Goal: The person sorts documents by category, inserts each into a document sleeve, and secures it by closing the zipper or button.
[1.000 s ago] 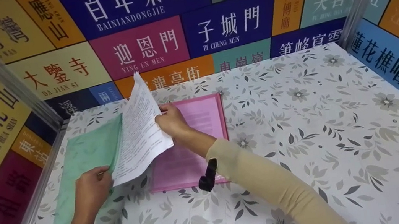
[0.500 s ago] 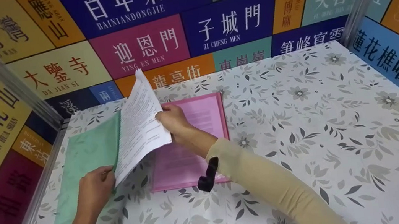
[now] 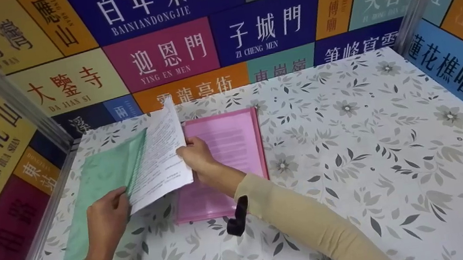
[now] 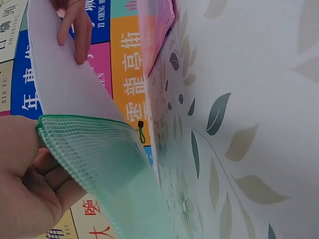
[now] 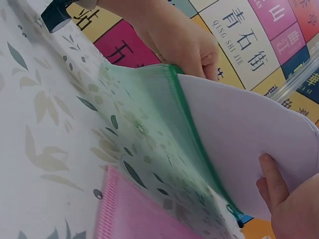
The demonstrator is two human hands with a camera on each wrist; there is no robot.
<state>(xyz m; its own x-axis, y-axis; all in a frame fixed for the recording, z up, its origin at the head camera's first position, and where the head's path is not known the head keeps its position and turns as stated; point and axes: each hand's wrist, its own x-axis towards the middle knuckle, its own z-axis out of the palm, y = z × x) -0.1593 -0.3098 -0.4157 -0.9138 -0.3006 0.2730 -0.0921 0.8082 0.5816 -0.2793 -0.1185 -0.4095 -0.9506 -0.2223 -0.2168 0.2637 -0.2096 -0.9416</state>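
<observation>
A green mesh zip pouch lies at the left of the table with its opening edge raised. My left hand grips the pouch by that edge, near the front corner. Printed paper sheets stand tilted at the mouth, and their lower part shows through the green mesh in the left wrist view. My right hand pinches the sheets' outer edge, fingers on the blank back as seen from the right wrist. At the pouch's corner hangs a zip pull.
Right of the sheets, a pink zip pouch with printed paper inside lies flat, partly beneath my right hand. The floral table extends to the right. Panels with large printed characters wall off the back and both sides.
My right hand has moved left and toward me with the sheets, bringing them further into the green pouch. The pouch mouth has spread wider; my left hand keeps its hold.
</observation>
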